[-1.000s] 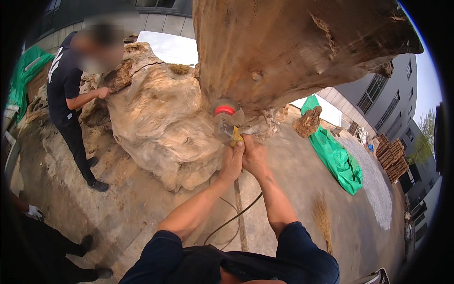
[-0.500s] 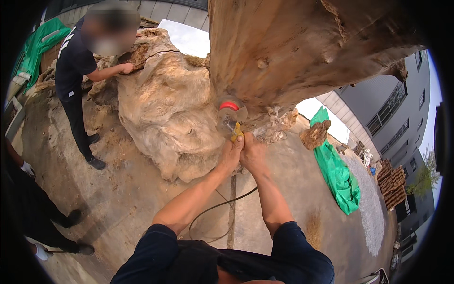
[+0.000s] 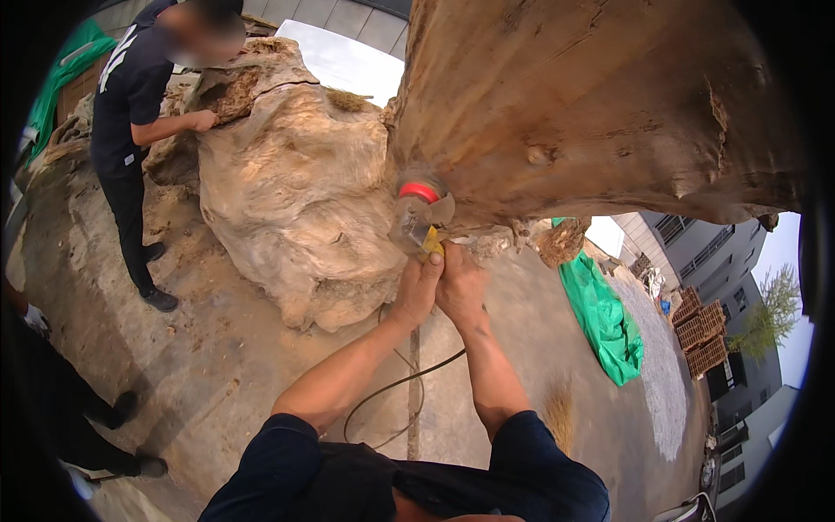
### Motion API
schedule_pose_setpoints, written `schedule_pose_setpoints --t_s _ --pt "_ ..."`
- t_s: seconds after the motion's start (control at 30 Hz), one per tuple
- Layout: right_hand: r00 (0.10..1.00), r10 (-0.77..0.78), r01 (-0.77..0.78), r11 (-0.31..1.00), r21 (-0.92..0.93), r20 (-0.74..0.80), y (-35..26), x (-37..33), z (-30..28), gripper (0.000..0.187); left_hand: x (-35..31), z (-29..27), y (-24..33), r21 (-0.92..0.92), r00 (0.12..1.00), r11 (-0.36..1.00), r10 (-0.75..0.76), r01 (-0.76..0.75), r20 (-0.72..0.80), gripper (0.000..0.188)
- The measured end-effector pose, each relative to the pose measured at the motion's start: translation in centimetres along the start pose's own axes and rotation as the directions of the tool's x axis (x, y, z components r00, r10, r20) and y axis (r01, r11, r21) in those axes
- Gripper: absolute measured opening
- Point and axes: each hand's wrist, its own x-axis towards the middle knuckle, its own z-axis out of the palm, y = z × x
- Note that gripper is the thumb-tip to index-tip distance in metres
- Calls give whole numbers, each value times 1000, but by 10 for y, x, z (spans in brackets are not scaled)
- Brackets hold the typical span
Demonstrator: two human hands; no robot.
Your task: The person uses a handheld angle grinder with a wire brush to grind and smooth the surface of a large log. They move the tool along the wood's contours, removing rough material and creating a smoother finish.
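Side by side, my left hand (image 3: 416, 289) and my right hand (image 3: 461, 284) are closed around the yellow body of an angle grinder (image 3: 430, 242). Its blurred round head carries a red ring (image 3: 419, 190) and has a see-through guard beside it. That head meets the lower left edge of a huge brown piece of wood (image 3: 591, 113) overhanging from the upper right; exact contact is too blurred to see. Left of the grinder stands a pale, gnarled stump (image 3: 296, 200). My fingers hide much of the grinder's handle.
Behind the stump, a co-worker (image 3: 139, 96) rests a hand on it. Another person's dark-clad legs (image 3: 78, 400) show at the left. A black cable (image 3: 383, 400) loops over the concrete floor below my arms. At right lie a green tarp (image 3: 604, 326), gravel (image 3: 661, 391) and a straw broom (image 3: 560, 418).
The view has shifted, so the overhanging wood fills more of the right side. The grinder stays at the wood's lower left edge, its body tilted slightly differently. Both hands keep their hold.
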Motion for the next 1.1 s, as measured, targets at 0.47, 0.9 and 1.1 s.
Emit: schedule_pose_setpoints --t_s 0.47,0.9,1.1 --pt "998 50 -50 998 -25 31 -26 17 -2 21 9 -7 11 -90 999 996 10 -14 -47 57" --pt "995 101 -99 992 -72 19 -60 40 8 26 28 -44 21 -187 996 981 -43 56 72 52" --pt "961 241 -218 962 -162 136 -45 18 50 17 34 -68 -19 -151 959 948 -273 281 74 52"
